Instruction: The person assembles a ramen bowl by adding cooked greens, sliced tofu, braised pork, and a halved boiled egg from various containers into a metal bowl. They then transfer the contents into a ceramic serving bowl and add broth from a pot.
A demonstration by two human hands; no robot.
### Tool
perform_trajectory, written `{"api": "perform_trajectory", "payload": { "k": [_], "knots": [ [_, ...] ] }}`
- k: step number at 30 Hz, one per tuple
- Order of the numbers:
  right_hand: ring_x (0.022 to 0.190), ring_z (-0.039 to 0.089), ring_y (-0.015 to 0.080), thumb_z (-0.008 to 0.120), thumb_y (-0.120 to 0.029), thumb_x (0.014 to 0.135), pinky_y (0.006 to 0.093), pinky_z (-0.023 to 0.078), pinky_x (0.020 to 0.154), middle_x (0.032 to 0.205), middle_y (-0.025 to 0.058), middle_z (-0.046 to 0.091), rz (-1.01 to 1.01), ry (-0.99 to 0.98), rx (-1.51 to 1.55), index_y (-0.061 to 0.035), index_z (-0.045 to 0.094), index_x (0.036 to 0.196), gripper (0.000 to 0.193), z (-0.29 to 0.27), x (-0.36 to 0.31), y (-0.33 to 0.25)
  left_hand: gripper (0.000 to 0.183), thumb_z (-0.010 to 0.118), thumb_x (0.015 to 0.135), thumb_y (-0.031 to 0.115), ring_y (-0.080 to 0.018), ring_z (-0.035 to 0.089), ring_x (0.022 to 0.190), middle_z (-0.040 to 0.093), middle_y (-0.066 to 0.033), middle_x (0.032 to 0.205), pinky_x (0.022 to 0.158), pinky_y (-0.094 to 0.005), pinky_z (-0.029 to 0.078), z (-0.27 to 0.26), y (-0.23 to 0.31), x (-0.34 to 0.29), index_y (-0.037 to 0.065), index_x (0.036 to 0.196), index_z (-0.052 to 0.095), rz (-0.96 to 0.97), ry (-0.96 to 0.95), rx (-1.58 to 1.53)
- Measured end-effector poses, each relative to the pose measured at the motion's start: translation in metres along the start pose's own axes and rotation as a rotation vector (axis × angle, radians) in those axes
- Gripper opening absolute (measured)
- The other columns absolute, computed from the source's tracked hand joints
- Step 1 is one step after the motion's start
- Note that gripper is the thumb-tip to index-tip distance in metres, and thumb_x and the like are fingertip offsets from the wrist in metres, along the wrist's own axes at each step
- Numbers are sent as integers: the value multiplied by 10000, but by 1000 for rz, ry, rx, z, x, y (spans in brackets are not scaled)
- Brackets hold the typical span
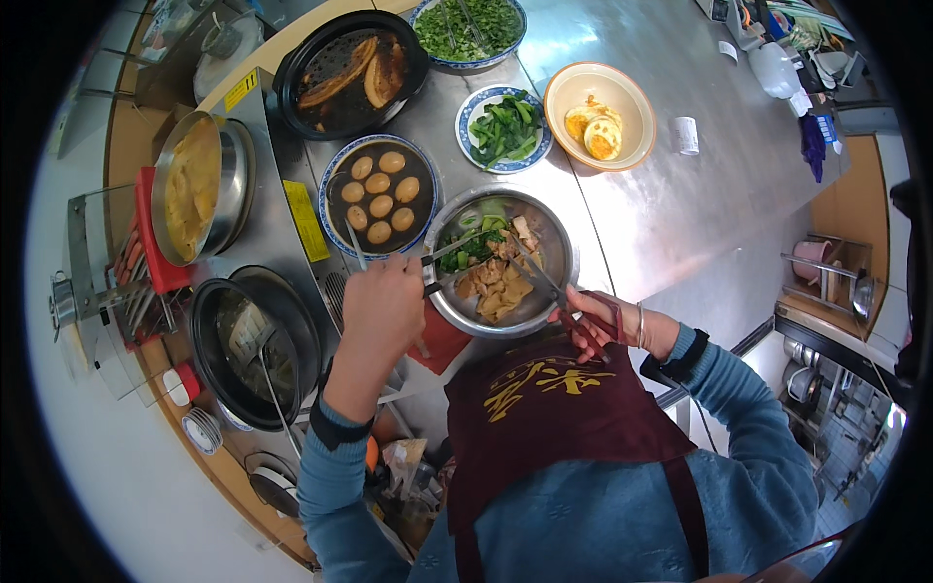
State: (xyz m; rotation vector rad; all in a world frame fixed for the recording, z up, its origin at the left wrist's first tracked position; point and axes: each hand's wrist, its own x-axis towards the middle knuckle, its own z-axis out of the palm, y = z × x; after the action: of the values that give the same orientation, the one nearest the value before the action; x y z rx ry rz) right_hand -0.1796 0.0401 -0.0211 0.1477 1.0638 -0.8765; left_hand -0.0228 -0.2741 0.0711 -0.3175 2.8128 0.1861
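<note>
A steel bowl (pixel 567 257) stands before me, holding leafy greens (pixel 462 256), chunks of browned meat (pixel 483 280) and tan flat pieces (pixel 503 296). My left hand (pixel 384 301) is closed round metal tongs (pixel 457 279), whose arms reach over the bowl's left rim to the food. In my right hand (pixel 595 323) is a pair of scissors (pixel 550 283), its blades slanting over the bowl onto the meat. Whether the blades are apart or touching something is hard to tell. Left of the bowl sits a blue-rimmed bowl (pixel 433 175) of brown eggs in dark liquid.
Behind stand a black pot (pixel 282 87) with braised meat, a bowl of chopped greens (pixel 466 29), a plate of greens (pixel 505 129) and a cream bowl (pixel 634 102) with fried eggs. A dark pot (pixel 209 360) with a ladle (pixel 272 374) and a tilted steel pan (pixel 194 189) are at left.
</note>
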Motion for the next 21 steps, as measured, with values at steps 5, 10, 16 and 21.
{"api": "perform_trajectory", "payload": {
  "k": [5, 10, 16, 21],
  "knots": [
    [637, 668, 160, 462, -766, 940, 366, 635, 647, 714, 55, 608, 12, -12, 11, -13, 568, 1291, 837, 3, -4, -3, 364, 782, 747, 180, -310, 699, 891, 687, -116, 924, 759, -432, 549, 0, -9, 20, 42, 1070, 685, 52, -135, 31],
    [634, 690, 173, 474, -763, 937, 341, 631, 639, 725, 63, 635, 43, -16, -51, -29, 568, 1309, 828, 1, -11, -6, 278, 758, 787, 175, -286, 715, 843, 694, -92, 880, 713, -417, 556, -9, -14, -3, 53, 1024, 678, 15, -55, -97],
    [606, 681, 161, 522, -742, 931, 325, 623, 617, 718, 54, 635, 79, 12, 22, -48, 574, 1312, 794, 5, 12, -8, 414, 792, 783, 199, -315, 687, 856, 668, -103, 906, 707, -423, 538, -10, -10, -40, 68, 1161, 686, -98, -45, -147],
    [545, 634, 115, 608, -644, 949, 279, 592, 541, 678, 25, 602, 7, 48, -4, -25, 609, 1248, 687, 8, 21, -17, 449, 801, 763, 170, -284, 675, 837, 656, -76, 904, 702, -405, 546, -1, 7, -60, 76, 1183, 673, -62, 29, -85]
  ]
}}
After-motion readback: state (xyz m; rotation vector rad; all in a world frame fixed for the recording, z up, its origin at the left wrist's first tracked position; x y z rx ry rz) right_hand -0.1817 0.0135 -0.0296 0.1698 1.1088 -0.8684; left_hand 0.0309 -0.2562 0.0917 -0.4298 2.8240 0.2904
